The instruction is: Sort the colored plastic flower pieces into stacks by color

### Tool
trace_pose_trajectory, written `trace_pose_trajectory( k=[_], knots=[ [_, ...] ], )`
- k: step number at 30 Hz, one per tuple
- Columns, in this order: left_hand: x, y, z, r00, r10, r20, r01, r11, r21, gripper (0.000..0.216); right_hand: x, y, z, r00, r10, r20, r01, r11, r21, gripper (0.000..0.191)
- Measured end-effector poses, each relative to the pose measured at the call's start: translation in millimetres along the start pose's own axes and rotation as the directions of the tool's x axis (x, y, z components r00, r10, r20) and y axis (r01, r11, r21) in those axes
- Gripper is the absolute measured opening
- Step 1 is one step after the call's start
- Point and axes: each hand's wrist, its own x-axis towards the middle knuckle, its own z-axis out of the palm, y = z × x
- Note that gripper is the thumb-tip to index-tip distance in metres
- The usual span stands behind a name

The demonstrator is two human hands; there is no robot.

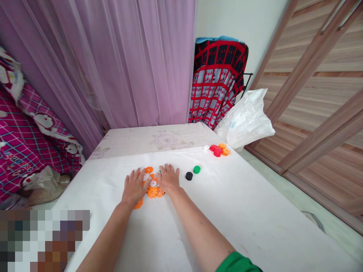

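My left hand (134,187) lies with its fingers spread over the left side of a cluster of notched, flower-shaped discs. My right hand (170,177) rests flat on the cluster's right side, fingers apart. Orange discs (152,192) and white discs (153,183) show between the two hands. One orange disc (149,170) sits at the far edge and another orange disc (138,204) near my left wrist. A bit of green shows by my right thumb. How the discs join is hidden under my palms. Right of my right hand are a black disc stack (189,176) and a green disc stack (196,169).
A white cloth (221,211) covers the table. Red discs (217,151), yellow-orange discs (225,149) and a white piece (206,148) lie at its far right, beside a white plastic bag (244,121). Purple curtains (141,64) hang behind; a wooden wardrobe (314,83) stands right.
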Motion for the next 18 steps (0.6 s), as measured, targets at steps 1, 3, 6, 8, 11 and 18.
trace_pose_trajectory(
  k=[1,3,6,8,11,18],
  knots=[
    [0,7,0,0.999,0.032,0.014,-0.032,0.999,-0.003,0.061,-3,0,3,0.999,-0.048,-0.001,0.048,0.999,0.003,0.045],
    [-3,20,2,0.995,0.096,0.012,-0.096,0.995,-0.032,0.057,-12,1,7,0.994,-0.114,-0.006,0.114,0.994,0.007,0.046],
    [-10,38,4,0.99,0.141,-0.028,-0.143,0.986,-0.087,0.055,-26,3,10,0.99,-0.143,-0.01,0.143,0.989,0.024,0.047],
    [-15,45,5,0.987,0.159,-0.034,-0.162,0.979,-0.122,0.056,-35,4,8,0.989,-0.146,-0.01,0.146,0.988,0.044,0.047],
    [-24,45,5,0.981,0.19,-0.036,-0.194,0.965,-0.177,0.057,-50,7,0,0.986,-0.167,-0.026,0.168,0.984,0.064,0.046],
    [-65,16,13,0.988,0.088,-0.124,-0.093,0.995,-0.039,0.069,-84,32,-3,0.976,-0.189,-0.109,0.191,0.981,0.009,0.042]
  ],
)
